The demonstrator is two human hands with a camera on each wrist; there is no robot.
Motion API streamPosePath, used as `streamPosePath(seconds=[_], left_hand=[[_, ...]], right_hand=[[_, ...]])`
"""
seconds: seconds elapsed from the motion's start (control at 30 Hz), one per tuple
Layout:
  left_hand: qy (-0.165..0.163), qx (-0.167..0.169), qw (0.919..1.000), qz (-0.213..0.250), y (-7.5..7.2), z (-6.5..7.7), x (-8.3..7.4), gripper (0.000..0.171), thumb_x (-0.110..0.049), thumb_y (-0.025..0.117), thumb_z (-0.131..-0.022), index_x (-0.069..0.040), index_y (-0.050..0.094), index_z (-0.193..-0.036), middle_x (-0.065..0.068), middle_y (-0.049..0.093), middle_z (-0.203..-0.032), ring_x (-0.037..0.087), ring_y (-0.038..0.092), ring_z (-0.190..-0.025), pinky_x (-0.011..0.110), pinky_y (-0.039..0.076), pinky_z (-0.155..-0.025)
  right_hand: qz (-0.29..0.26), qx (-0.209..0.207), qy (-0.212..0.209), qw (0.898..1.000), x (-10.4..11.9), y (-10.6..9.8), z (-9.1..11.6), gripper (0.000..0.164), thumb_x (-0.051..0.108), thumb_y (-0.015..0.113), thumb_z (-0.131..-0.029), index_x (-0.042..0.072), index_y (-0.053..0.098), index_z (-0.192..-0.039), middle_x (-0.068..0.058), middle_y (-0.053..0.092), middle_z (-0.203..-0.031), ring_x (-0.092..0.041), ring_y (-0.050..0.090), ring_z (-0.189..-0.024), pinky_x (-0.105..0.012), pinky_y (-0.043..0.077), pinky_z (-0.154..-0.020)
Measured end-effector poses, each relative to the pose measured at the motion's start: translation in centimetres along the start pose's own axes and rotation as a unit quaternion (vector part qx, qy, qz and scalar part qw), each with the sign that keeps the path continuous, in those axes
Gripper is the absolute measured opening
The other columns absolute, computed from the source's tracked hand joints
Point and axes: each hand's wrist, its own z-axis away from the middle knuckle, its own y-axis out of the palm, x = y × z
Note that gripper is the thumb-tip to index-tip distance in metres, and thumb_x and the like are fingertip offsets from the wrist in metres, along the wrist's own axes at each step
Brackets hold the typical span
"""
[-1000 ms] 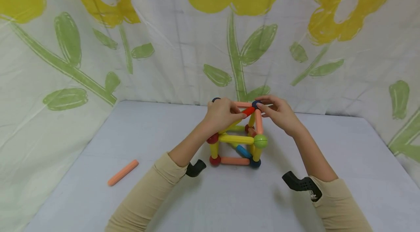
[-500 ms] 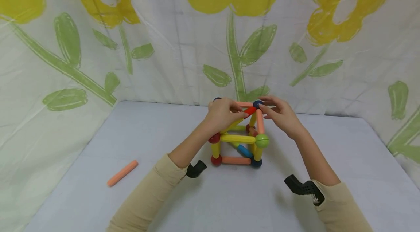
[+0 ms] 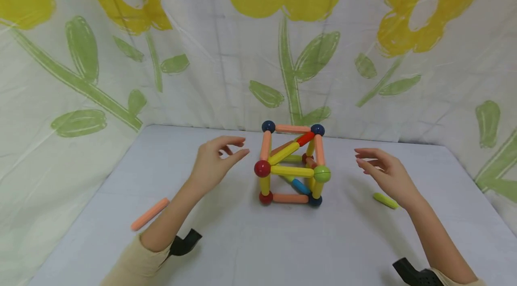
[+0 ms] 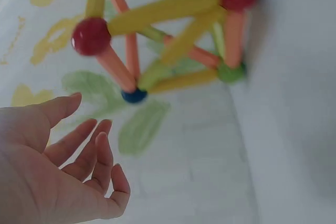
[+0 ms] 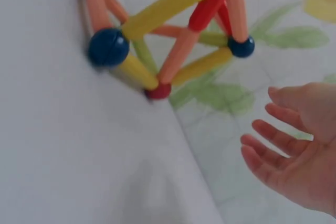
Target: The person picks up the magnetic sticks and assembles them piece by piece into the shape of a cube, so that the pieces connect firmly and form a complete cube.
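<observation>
A cube-shaped frame of coloured rods and balls stands on the table, with a yellow rod point(image 3: 291, 171) along its near top edge. Its top corners carry a red ball point(image 3: 262, 169), a green ball point(image 3: 322, 173) and two dark blue balls. Across the top runs a diagonal made of a yellow piece and a red piece point(image 3: 305, 138). My left hand point(image 3: 218, 160) hovers to the left of the frame, fingers loosely bent around nothing. On the other side my right hand point(image 3: 387, 173) is held in the air, apart from the frame, likewise holding nothing.
An orange rod point(image 3: 150, 214) lies on the table point(image 3: 258, 250) at the left, beside my left forearm. A short yellow-green rod point(image 3: 385, 200) lies under my right hand. Behind the table hangs a white cloth point(image 3: 210, 52) painted with yellow flowers.
Both hands have let go of the frame's top and moved apart, the left one leftward, the right one rightward. The red diagonal piece stays in the frame. The yellow-green rod has come into sight.
</observation>
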Motion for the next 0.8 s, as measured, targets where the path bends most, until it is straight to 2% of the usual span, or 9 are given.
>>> streamPosePath(seconds=[0.17, 0.3, 0.33, 0.43, 0.47, 0.57, 0.67, 0.7, 0.8], left_hand=[[-0.04, -0.039, 0.9972, -0.049, -3.9, 3.6, 3.5, 0.03, -0.014, 0.079, -0.096, -0.005, 0.077, -0.124, 0.013, 0.078, -0.117, 0.025, 0.068, -0.094, 0.042, 0.052, -0.087], [-0.082, -0.046, 0.9913, -0.092, -6.8, 6.6, 6.5, 0.034, -0.022, 0.078, -0.098, -0.007, 0.075, -0.128, 0.012, 0.076, -0.125, 0.023, 0.068, -0.1, 0.036, 0.051, -0.089], [-0.097, -0.045, 0.9893, -0.099, -7.5, 7.3, 7.3, 0.036, -0.024, 0.078, -0.098, -0.007, 0.075, -0.13, 0.012, 0.075, -0.128, 0.023, 0.068, -0.101, 0.032, 0.05, -0.089], [-0.144, -0.026, 0.983, -0.111, -9.2, 9.3, 9.4, 0.043, -0.031, 0.076, -0.099, -0.008, 0.071, -0.136, 0.013, 0.071, -0.134, 0.007, 0.066, -0.1, 0.022, 0.048, -0.086], [-0.158, -0.016, 0.9811, -0.11, -9.7, 9.9, 9.9, 0.046, -0.032, 0.076, -0.099, -0.007, 0.07, -0.137, 0.014, 0.07, -0.136, 0.008, 0.065, -0.102, 0.02, 0.048, -0.085], [-0.204, 0.023, 0.9732, -0.103, -10.7, 11.2, 11.1, 0.055, -0.037, 0.076, -0.098, -0.006, 0.065, -0.142, 0.018, 0.066, -0.141, 0.015, 0.067, -0.112, 0.018, 0.051, -0.081], [-0.247, 0.061, 0.9622, -0.099, -11.2, 11.9, 11.9, 0.063, -0.044, 0.076, -0.098, -0.005, 0.062, -0.146, 0.02, 0.063, -0.145, 0.035, 0.064, -0.121, 0.021, 0.054, -0.079], [-0.252, 0.071, 0.96, -0.098, -11.3, 12.0, 12.2, 0.064, -0.044, 0.075, -0.098, -0.004, 0.062, -0.146, 0.02, 0.063, -0.145, 0.033, 0.065, -0.12, 0.021, 0.054, -0.078], [-0.247, 0.087, 0.9602, -0.098, -11.6, 12.3, 13.0, 0.057, -0.037, 0.076, -0.099, -0.002, 0.065, -0.142, 0.02, 0.066, -0.14, 0.014, 0.067, -0.108, 0.02, 0.053, -0.077]], right_hand=[[0.033, -0.023, 0.002, 0.999, -2.6, -1.1, 3.2, 0.036, 0.016, 0.064, -0.107, 0.005, 0.063, -0.141, 0.033, 0.06, -0.12, 0.017, 0.058, -0.105, -0.005, 0.049, -0.085], [0.05, -0.027, 0.013, 0.998, -4.5, -1.5, 5.2, 0.036, 0.012, 0.068, -0.104, -0.001, 0.064, -0.138, 0.039, 0.058, -0.114, 0.019, 0.057, -0.101, -0.004, 0.049, -0.081], [0.054, -0.027, 0.018, 0.998, -4.9, -1.5, 5.6, 0.037, 0.011, 0.069, -0.103, -0.002, 0.064, -0.137, 0.038, 0.058, -0.113, 0.019, 0.057, -0.1, -0.004, 0.049, -0.081], [0.067, -0.024, 0.032, 0.997, -5.9, -1.6, 6.5, 0.038, 0.011, 0.073, -0.1, -0.002, 0.065, -0.135, 0.034, 0.061, -0.112, 0.018, 0.057, -0.097, -0.005, 0.05, -0.078], [0.073, -0.022, 0.038, 0.996, -6.2, -1.5, 6.8, 0.038, 0.011, 0.074, -0.1, -0.002, 0.066, -0.134, 0.028, 0.065, -0.113, 0.018, 0.057, -0.096, -0.005, 0.05, -0.078], [0.085, -0.016, 0.05, 0.995, -6.9, -1.5, 7.3, 0.039, 0.012, 0.077, -0.097, -0.001, 0.067, -0.132, 0.017, 0.07, -0.111, 0.016, 0.056, -0.093, -0.006, 0.05, -0.076], [0.104, -0.013, 0.063, 0.992, -7.4, -1.4, 7.5, 0.039, 0.013, 0.08, -0.095, -0.001, 0.069, -0.13, -0.003, 0.074, -0.112, 0.015, 0.055, -0.089, -0.009, 0.05, -0.074], [0.108, -0.013, 0.066, 0.992, -7.5, -1.3, 7.5, 0.039, 0.013, 0.081, -0.094, -0.001, 0.069, -0.129, -0.005, 0.074, -0.112, 0.015, 0.054, -0.088, -0.01, 0.049, -0.073], [0.124, -0.015, 0.072, 0.99, -7.7, -1.2, 7.4, 0.038, 0.013, 0.081, -0.093, -0.001, 0.071, -0.126, -0.017, 0.074, -0.112, 0.015, 0.053, -0.086, -0.013, 0.049, -0.07]])
